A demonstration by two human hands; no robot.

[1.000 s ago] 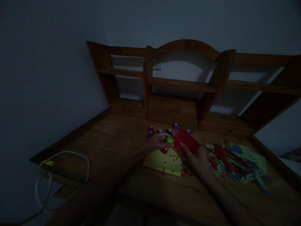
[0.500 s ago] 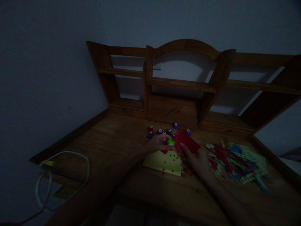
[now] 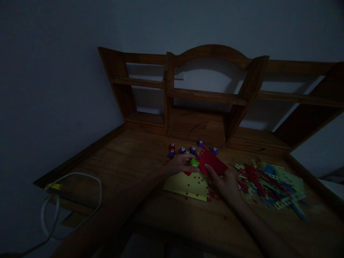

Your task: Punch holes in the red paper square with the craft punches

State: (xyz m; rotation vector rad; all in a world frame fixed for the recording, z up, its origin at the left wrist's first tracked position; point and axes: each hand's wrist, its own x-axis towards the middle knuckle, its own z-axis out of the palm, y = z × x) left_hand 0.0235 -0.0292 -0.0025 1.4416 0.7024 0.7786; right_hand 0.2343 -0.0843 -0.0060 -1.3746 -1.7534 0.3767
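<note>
Holding green paper punch (image 3: 194,162) in half-curled left hand (image 3: 179,164), pinching red paper (image 3: 215,161) in right hand (image 3: 224,182), over yellow sheet (image 3: 179,183) near table's (image 3: 113,157) front edge.

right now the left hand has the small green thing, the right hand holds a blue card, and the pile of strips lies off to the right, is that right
Not quite: the card in the right hand is red, not blue, as the head view shows. The left hand does have the small green thing, and the pile of strips lies off to the right.

Two bare forearms (image 3: 252,219), bare fingers (image 3: 187,156)
</note>
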